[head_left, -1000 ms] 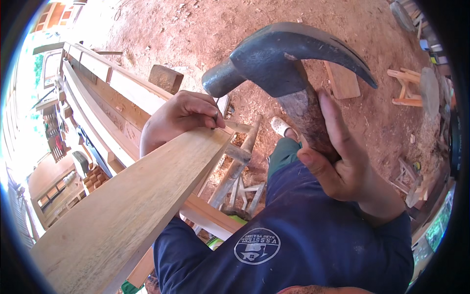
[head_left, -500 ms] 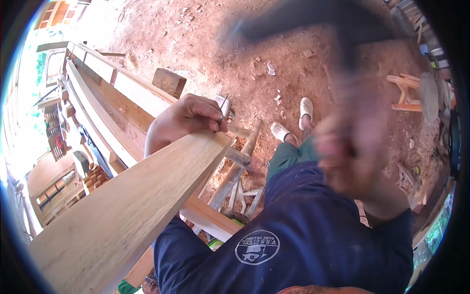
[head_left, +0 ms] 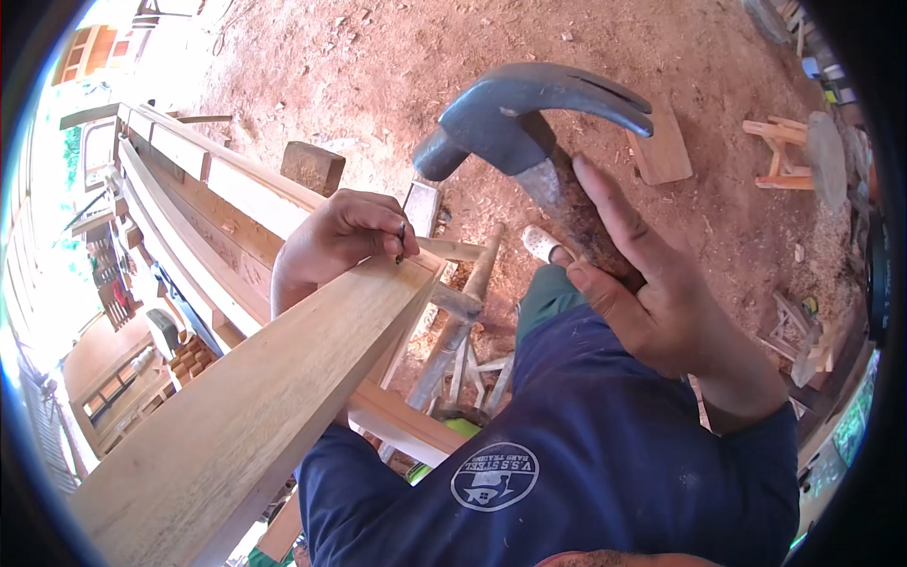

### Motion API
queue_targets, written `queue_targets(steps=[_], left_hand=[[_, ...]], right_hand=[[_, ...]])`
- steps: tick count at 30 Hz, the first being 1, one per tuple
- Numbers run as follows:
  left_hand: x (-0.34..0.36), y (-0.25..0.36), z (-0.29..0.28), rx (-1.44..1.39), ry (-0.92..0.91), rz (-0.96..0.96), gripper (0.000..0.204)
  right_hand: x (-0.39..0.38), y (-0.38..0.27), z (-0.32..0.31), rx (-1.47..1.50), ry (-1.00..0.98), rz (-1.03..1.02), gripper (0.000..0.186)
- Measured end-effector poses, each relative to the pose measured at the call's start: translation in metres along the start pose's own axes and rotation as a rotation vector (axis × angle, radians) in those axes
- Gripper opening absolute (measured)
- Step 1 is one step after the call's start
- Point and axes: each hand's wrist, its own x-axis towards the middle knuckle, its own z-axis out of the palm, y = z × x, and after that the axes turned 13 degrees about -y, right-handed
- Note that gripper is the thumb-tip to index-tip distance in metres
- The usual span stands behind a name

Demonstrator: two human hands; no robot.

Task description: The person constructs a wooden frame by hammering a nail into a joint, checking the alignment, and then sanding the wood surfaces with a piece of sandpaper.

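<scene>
A claw hammer (head_left: 543, 132) with a dark metal head is raised over the right side of the picture. My right hand (head_left: 642, 302) is wrapped round its worn handle, just below the head, with the forefinger lying along it. At the end of a thick pale wooden plank (head_left: 255, 406), my left hand (head_left: 351, 236) pinches a thin nail (head_left: 404, 222). The nail stands nearly upright at the plank's top face; whether its tip has entered the wood I cannot tell. The hammer head is apart from the nail, to its upper right.
Long wooden beams (head_left: 203, 241) run along the left. Beneath the plank's end stands a wooden trestle (head_left: 463, 312). On the dirt floor lie a wood block (head_left: 314, 166) and a flat board (head_left: 661, 142); a small wooden stool (head_left: 779, 156) is at the right.
The hammer, blurred by a swing earlier, now shows sharply, lower and nearer the nail. My left hand still pinches the nail and has shifted slightly left.
</scene>
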Motion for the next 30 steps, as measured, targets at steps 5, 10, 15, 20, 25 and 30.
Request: queue_targets(steps=[5,10,15,20,25,30], left_hand=[[-0.003,0.003,0.001,0.038,-0.004,-0.031,0.008],[-0.006,-0.002,0.016,-0.085,0.179,0.118,0.011],[-0.006,0.006,0.001,0.141,-0.035,-0.080,0.013],[0.001,0.002,0.008,0.002,0.026,0.032,0.010],[-0.002,0.006,0.005,0.004,0.031,0.170,0.006],[-0.001,-0.002,0.007,-0.168,0.313,0.004,0.011]], right_hand=[[0.006,0.006,0.010,-0.104,-0.005,-0.199,0.070],[0.007,0.007,0.013,-0.231,-0.120,-0.096,0.072],[0.003,-0.010,-0.020,-0.025,0.105,-0.325,0.076],[0.002,-0.005,-0.006,-0.163,-0.006,-0.206,0.076],[0.011,0.004,0.001,-0.167,-0.184,0.055,0.072],[0.019,0.013,-0.001,-0.083,0.003,-0.021,0.073]])
